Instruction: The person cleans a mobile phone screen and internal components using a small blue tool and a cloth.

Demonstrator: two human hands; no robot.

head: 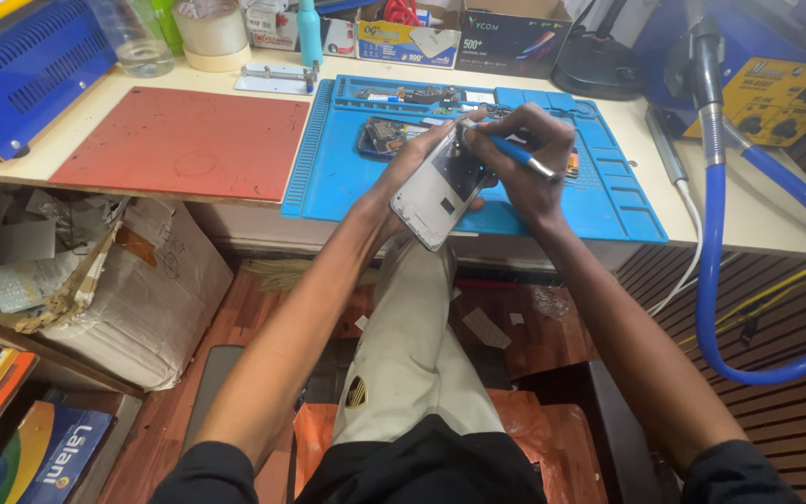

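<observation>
Repair bench, cream top, blue silicone work mat w/ red mat beside it; person seated, both hands up over mat's front edge.

L hand wraps the opened white phone from underneath, fingers curled round its edges, phone tilted w/ its inner side facing up. R hand pinched tight on a blue-handled screwdriver, pen-style grip, tip end down at phone's upper part; exact contact pt hidden by fingers. Another stripped phone lies flat on blue mat just behind hands. Blue hose loops off bench at R. Cardboard box under bench, L side.
</observation>
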